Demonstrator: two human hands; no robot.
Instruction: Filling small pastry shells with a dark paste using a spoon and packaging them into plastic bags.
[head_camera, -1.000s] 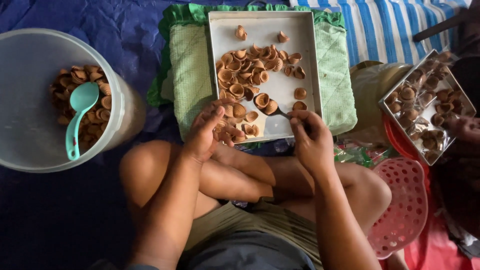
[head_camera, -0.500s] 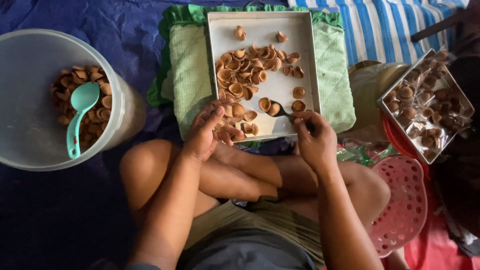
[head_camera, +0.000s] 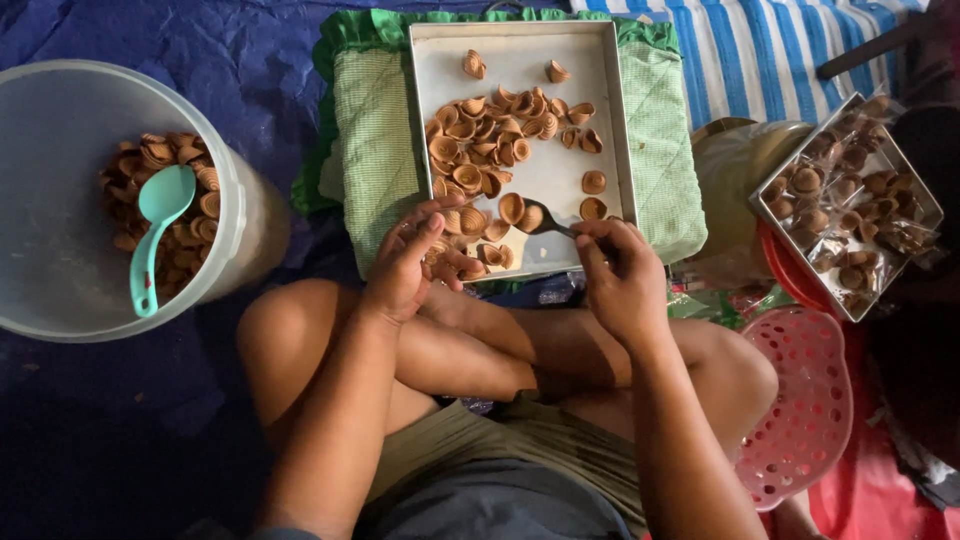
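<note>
Right hand (head_camera: 618, 280) grips spoon (head_camera: 548, 222) over shell tray (head_camera: 612, 120); bucket (head_camera: 60, 260) left.

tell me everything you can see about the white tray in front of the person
The white tray is a shallow, square-cornered metal-looking pan with a raised rim, lying flat on a green checked cloth. Small brown cup-shaped shells cluster on its left and near side. The left hand and right hand work over its near edge.

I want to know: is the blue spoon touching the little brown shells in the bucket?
Touching. The head view shows the spoon lying on the shells inside the bucket.
</note>
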